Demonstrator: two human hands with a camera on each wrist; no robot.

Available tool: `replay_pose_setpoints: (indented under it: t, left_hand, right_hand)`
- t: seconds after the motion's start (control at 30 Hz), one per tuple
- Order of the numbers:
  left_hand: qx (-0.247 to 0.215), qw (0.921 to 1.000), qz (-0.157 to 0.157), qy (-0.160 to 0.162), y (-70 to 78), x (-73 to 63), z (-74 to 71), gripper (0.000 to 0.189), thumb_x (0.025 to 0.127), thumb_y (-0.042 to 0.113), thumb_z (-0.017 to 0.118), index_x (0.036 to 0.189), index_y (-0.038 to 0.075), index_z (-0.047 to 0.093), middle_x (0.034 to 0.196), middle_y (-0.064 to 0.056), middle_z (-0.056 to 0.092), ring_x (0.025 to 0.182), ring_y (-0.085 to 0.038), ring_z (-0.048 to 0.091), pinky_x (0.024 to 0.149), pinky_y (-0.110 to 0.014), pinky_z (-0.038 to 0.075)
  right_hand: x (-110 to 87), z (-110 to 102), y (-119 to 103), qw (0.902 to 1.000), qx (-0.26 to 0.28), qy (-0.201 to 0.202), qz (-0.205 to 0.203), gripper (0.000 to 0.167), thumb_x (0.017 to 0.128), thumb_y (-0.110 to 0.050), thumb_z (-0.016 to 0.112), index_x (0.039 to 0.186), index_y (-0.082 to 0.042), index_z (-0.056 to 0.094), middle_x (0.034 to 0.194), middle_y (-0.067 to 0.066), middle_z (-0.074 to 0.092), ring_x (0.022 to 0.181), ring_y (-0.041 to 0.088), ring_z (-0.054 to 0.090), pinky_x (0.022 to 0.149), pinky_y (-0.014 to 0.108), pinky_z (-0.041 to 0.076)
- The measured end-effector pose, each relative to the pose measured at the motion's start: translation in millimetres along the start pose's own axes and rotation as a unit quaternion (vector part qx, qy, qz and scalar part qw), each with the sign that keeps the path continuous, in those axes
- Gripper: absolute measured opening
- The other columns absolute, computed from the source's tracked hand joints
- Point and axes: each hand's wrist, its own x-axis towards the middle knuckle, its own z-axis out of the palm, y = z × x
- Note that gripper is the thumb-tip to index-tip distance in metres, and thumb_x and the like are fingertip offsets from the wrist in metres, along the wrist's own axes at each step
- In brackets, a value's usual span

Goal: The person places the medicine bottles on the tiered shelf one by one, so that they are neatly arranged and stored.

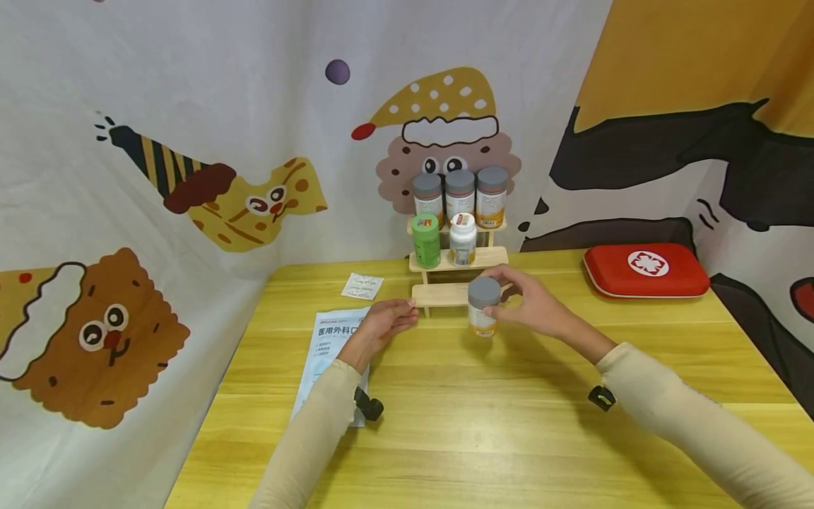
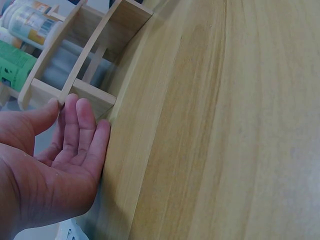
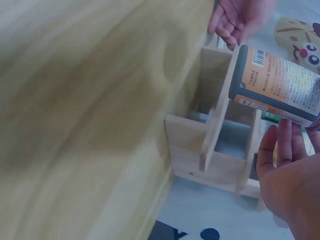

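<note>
My right hand (image 1: 529,305) holds a white-and-orange pill bottle with a grey cap (image 1: 485,291) upright, in front of the right end of the lowest step. In the right wrist view the bottle (image 3: 280,82) shows a barcode and small print. My left hand (image 1: 384,323) pinches the left end of a three-step wooden rack (image 1: 439,295) at its lowest step, thumb and fingertips (image 2: 86,106) at the corner. On the top step stand three grey-capped bottles (image 1: 460,199). A green bottle (image 1: 426,244) and a white bottle (image 1: 463,244) stand on the middle step.
A light-blue mask packet (image 1: 327,346) lies on the wooden table (image 1: 483,438), partly under my left forearm. Behind it is a small white sachet (image 1: 362,285). At the back right sits a red first-aid case (image 1: 645,271). A cartoon-printed curtain (image 1: 267,71) hangs behind the rack.
</note>
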Motion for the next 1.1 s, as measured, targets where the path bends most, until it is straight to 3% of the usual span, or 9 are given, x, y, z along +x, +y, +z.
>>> replay_pose_setpoints:
  t: [0.17, 0.33, 0.5, 0.67, 0.73, 1.1]
  left_hand:
    - [0.003, 1.0000, -0.002, -0.003, 0.8, -0.2, -0.4, 0.031, 0.107, 0.014, 0.065, 0.132, -0.004, 0.066, 0.097, -0.003, 0.079, 0.088, -0.012, 0.077, 0.100, -0.037, 0.065]
    - [0.004, 1.0000, -0.002, -0.004, 1.6, 0.1, -0.4, 0.032, 0.107, 0.014, 0.066, 0.132, -0.004, 0.066, 0.098, -0.003, 0.079, 0.088, -0.012, 0.077, 0.101, -0.037, 0.065]
    - [0.008, 1.0000, -0.001, -0.002, 1.1, 0.6, -1.1, 0.033, 0.107, 0.015, 0.066, 0.133, -0.005, 0.065, 0.102, -0.005, 0.079, 0.091, -0.013, 0.077, 0.104, -0.039, 0.064]
    - [0.006, 1.0000, 0.002, -0.002, -0.4, 0.5, -1.9, 0.032, 0.107, 0.015, 0.065, 0.133, -0.004, 0.065, 0.103, -0.006, 0.079, 0.090, -0.012, 0.077, 0.101, -0.037, 0.065]
    - [0.005, 1.0000, 0.003, -0.003, -0.8, 0.1, -1.5, 0.032, 0.107, 0.015, 0.064, 0.133, -0.005, 0.065, 0.099, -0.004, 0.079, 0.089, -0.011, 0.076, 0.100, -0.036, 0.065]
    - [0.002, 1.0000, 0.002, -0.007, -0.1, -2.3, 0.9, 0.030, 0.108, 0.013, 0.063, 0.131, -0.006, 0.065, 0.095, -0.002, 0.077, 0.089, -0.012, 0.076, 0.102, -0.036, 0.065]
  right_hand:
    - [4.1, -12, -8, 0.9992, -0.022, 0.034, 0.002, 0.052, 0.093, -0.017, 0.082, 0.140, -0.017, 0.061, 0.128, 0.004, 0.069, 0.111, 0.010, 0.061, 0.094, 0.037, 0.059]
    - [10.1, -22, -15, 0.9947, -0.035, 0.097, -0.005, 0.055, 0.092, -0.013, 0.082, 0.143, -0.016, 0.061, 0.128, 0.004, 0.067, 0.111, 0.004, 0.058, 0.088, 0.027, 0.057]
    - [20.3, -29, -23, 0.9858, -0.059, 0.155, -0.022, 0.057, 0.089, -0.007, 0.084, 0.141, -0.011, 0.062, 0.123, 0.008, 0.069, 0.108, 0.009, 0.059, 0.083, 0.025, 0.056]
    - [29.9, -32, -27, 0.9776, -0.065, 0.197, -0.035, 0.060, 0.090, -0.010, 0.085, 0.144, -0.008, 0.061, 0.128, 0.013, 0.068, 0.109, 0.009, 0.057, 0.080, 0.012, 0.051]
    - [32.9, -32, -26, 0.9754, -0.061, 0.210, -0.025, 0.059, 0.091, -0.013, 0.084, 0.145, -0.009, 0.060, 0.130, 0.013, 0.066, 0.112, 0.013, 0.058, 0.081, 0.007, 0.049]
    - [52.6, -27, -19, 0.9681, -0.037, 0.244, 0.044, 0.057, 0.094, -0.021, 0.082, 0.145, -0.011, 0.059, 0.137, 0.013, 0.056, 0.119, 0.024, 0.058, 0.078, 0.013, 0.047]
